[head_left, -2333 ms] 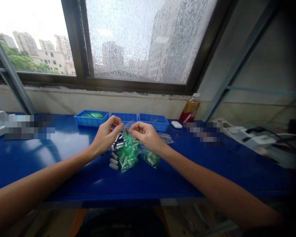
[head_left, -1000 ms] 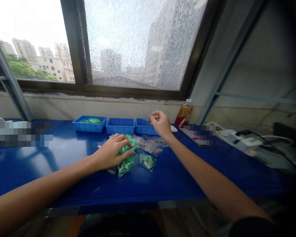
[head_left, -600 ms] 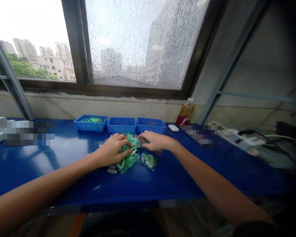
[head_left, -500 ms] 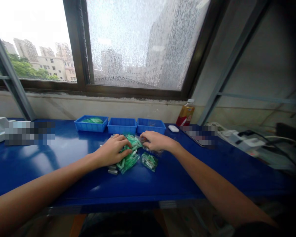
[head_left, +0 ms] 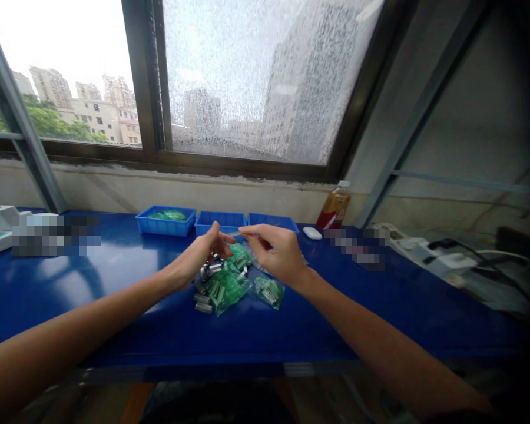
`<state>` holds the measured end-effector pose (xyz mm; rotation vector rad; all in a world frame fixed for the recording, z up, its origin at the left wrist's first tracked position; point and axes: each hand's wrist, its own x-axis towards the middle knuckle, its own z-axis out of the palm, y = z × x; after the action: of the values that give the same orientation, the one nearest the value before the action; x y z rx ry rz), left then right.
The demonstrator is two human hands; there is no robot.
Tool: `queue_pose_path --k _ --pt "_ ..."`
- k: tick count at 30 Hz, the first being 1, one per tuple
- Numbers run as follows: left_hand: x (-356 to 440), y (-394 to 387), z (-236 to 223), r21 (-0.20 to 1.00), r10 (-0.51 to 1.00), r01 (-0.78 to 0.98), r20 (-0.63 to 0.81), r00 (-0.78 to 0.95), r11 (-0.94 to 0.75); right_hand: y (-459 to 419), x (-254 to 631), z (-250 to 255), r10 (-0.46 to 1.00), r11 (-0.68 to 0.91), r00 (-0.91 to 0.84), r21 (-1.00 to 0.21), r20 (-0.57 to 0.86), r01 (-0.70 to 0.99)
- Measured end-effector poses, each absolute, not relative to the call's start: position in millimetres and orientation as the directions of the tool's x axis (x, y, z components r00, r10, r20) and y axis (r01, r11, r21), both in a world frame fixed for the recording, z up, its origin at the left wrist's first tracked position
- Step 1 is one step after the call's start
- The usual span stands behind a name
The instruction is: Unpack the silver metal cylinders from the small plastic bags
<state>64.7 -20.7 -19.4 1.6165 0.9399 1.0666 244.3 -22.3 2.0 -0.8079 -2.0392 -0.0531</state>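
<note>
My left hand (head_left: pixel 205 252) hovers over the left side of a pile of green plastic bags (head_left: pixel 232 288), thumb raised and fingers apart, with nothing visible in it. Opposite it, my right hand (head_left: pixel 276 250) is raised with thumb and fingers pinched on what looks like a clear plastic bag (head_left: pixel 257 262), mostly hidden behind the fingers. Silvery metal pieces (head_left: pixel 203 303) lie loose at the pile's left edge, partly under the left hand. A small separate bag of metal pieces (head_left: pixel 268 291) rests on the table below the right hand.
Three blue bins stand in a row at the back: the left bin (head_left: pixel 165 227) holds green bags, then come a middle bin (head_left: pixel 221 219) and a right bin (head_left: pixel 271 221). Right of them are a white case (head_left: pixel 312 233) and a drink bottle (head_left: pixel 334 206). Power strips (head_left: pixel 437 253) lie far right.
Both hands have lifted off the pile. My left hand has turned thumb-up, uncovering metal pieces; my right hand has risen from the clear bags with its fingers pinched.
</note>
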Motion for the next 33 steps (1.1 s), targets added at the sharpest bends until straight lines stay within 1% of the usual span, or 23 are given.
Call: queue_pose_path --k 1,3,6,8,10,13,15,16,18,20,21,23,25,27,29,30,31,33 --pt "64 -21 -18 0.977 0.927 0.016 0.196 0.32 -0.212 -26 243 1 0.483 0.819 -0.412 -0.233 0.773 0.524" --pt "64 -20 -16 0.978 0.927 -0.075 0.208 0.313 -0.195 -29 241 0 0.425 0.868 -0.479 -0.195 0.768 0.458" --pt "64 -19 -17 0.965 0.931 -0.107 0.26 0.256 -0.24 -30 241 0 0.426 0.882 -0.499 -0.222 0.755 0.416" --pt "64 -17 -18 0.956 0.932 -0.083 0.294 0.21 -0.283 -28 242 1 0.456 0.87 -0.482 -0.262 0.749 0.417" --pt "63 -15 -20 0.94 0.923 -0.021 0.337 0.184 -0.339 -27 242 2 0.502 0.851 -0.474 -0.317 0.723 0.418" --pt "61 -13 -21 0.884 0.887 0.124 0.429 0.171 -0.451 -26 240 0 0.633 0.772 -0.47 -0.455 0.615 0.444" --pt "59 -14 -22 0.793 0.834 0.258 0.526 0.165 -0.551 -24 238 -3 0.707 0.707 -0.462 -0.524 0.536 0.475" --pt "58 -14 -21 0.716 0.787 0.334 0.589 0.181 -0.613 -22 237 -5 0.73 0.684 -0.456 -0.544 0.51 0.486" --pt "57 -18 -21 0.503 0.651 0.453 0.709 0.271 -0.736 -19 235 -9 0.766 0.642 -0.434 -0.593 0.474 0.486" --pt "57 -21 -19 0.282 0.503 0.494 0.766 0.399 -0.822 -15 233 -12 0.817 0.57 -0.389 -0.694 0.425 0.439" --pt "57 -23 -18 0.201 0.444 0.491 0.776 0.449 -0.848 -13 232 -13 0.846 0.519 -0.365 -0.759 0.389 0.393" --pt "57 -24 -18 0.107 0.379 0.487 0.774 0.506 -0.867 -10 231 -14 0.884 0.406 -0.356 -0.876 0.303 0.262" --pt "57 -24 -18 0.062 0.364 0.491 0.753 0.549 -0.869 -9 230 -15 0.887 0.326 -0.384 -0.936 0.255 0.13" --pt "58 -22 -20 0.055 0.384 0.499 0.712 0.588 -0.865 -8 230 -16 0.884 0.32 -0.377 -0.946 0.276 0.059" --pt "58 -21 -20 0.096 0.442 0.517 0.663 0.604 -0.851 -8 231 -16 0.874 0.408 -0.323 -0.909 0.362 0.087" --pt "58 -21 -20 0.146 0.485 0.526 0.639 0.596 -0.838 -9 231 -16 0.853 0.484 -0.293 -0.864 0.432 0.135" --pt "59 -22 -20 0.224 0.539 0.528 0.616 0.575 -0.819 -9 232 -16 0.812 0.571 -0.281 -0.796 0.512 0.2" --pt "60 -23 -19 0.441 0.661 0.496 0.561 0.498 -0.748 -9 235 -15 0.673 0.739 -0.313 -0.593 0.67 0.32"
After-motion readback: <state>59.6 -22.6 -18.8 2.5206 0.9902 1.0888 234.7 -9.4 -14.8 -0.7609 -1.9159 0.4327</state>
